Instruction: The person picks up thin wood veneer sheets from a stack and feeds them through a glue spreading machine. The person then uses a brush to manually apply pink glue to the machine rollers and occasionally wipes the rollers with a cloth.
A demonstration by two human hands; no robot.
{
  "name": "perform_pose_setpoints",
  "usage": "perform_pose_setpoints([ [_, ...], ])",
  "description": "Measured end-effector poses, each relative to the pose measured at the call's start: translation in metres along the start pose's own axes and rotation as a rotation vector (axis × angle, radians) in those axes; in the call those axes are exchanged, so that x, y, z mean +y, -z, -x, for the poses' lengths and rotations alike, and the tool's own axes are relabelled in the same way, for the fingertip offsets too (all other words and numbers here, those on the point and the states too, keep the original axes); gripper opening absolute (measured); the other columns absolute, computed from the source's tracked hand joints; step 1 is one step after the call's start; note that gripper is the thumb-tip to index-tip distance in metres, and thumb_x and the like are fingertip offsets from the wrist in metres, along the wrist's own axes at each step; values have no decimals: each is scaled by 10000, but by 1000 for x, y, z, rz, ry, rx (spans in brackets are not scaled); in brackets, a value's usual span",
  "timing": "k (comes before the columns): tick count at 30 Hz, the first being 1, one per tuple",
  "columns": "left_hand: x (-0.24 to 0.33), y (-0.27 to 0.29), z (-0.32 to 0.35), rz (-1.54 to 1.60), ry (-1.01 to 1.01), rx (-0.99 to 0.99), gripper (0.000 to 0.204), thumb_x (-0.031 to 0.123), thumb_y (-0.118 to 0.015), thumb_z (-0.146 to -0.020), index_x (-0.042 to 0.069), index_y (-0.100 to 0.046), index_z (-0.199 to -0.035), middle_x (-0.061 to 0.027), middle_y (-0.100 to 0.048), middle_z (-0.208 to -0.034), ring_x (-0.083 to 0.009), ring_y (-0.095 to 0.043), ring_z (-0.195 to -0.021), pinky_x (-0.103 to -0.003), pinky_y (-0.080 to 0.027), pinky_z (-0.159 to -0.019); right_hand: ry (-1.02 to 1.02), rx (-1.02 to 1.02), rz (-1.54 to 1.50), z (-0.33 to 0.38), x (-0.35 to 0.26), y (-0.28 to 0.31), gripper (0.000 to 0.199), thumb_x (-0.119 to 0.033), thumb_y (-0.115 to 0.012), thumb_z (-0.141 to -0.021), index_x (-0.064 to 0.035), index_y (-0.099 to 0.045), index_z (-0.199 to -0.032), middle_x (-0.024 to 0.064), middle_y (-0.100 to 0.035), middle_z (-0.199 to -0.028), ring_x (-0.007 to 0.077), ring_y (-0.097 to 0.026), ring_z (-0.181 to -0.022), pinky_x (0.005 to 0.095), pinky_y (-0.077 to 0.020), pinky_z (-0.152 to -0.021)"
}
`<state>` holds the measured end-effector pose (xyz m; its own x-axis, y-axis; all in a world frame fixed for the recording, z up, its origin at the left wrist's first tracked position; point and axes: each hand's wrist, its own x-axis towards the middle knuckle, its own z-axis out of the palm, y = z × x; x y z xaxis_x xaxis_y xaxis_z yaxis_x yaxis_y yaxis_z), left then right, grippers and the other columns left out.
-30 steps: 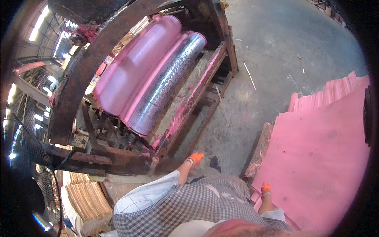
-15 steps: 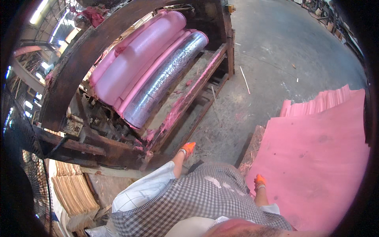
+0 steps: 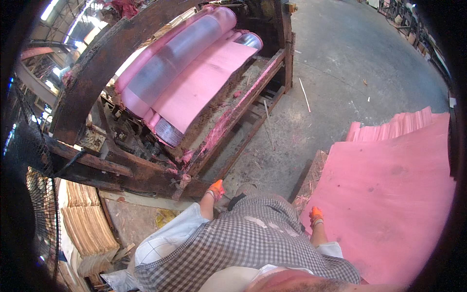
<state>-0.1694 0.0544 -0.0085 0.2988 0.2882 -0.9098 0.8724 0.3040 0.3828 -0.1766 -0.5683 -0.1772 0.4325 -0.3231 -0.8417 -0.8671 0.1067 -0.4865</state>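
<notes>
Neither of my hands shows in the head view. I look down over my checked shirt to my two feet in orange sandals, the left one and the right one, on the concrete floor. In front of me stands a rusty roller machine. Its upper roller is coated pink. A pink-coated sheet lies out of the rollers, sloping toward me over the lower metal roller. To my right sits a stack of pink sheets, its near edge beside my right foot.
A pile of bare wood veneer sheets lies at my lower left behind a wire mesh guard. Thin sticks and scraps lie on the grey floor beyond the machine. Pink splashes mark the machine's frame rail.
A pink sheet has come out between the rollers and now covers most of the lower metal roller. My view has shifted closer to the machine; my feet stay in place.
</notes>
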Motion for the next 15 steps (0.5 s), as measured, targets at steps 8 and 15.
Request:
perform_pose_setpoints([
  [8, 17, 32, 32, 221, -165, 140, 573, 601, -590, -905, 182, -552, -1293, -41, -654, -1120, -183, -629, -872, -376, -448, -710, -21, -102, 138, 7, 63, -18, 266, -336, -614, -863, -128, -569, -1023, 63, -584, -686, 186, -520, -532, 365, -390, -448],
  [15, 56, 50, 27, 560, -437, 129, 437, 541, -677, -881, 218, -567, -1153, 13, -593, -909, -139, -568, -736, -294, -401, -603, 100, -136, 277, 25, 23, -43, 420, -330, -589, -877, -38, -594, -1180, 122, -668, -877, 241, -609, -722, 376, -485, -649],
])
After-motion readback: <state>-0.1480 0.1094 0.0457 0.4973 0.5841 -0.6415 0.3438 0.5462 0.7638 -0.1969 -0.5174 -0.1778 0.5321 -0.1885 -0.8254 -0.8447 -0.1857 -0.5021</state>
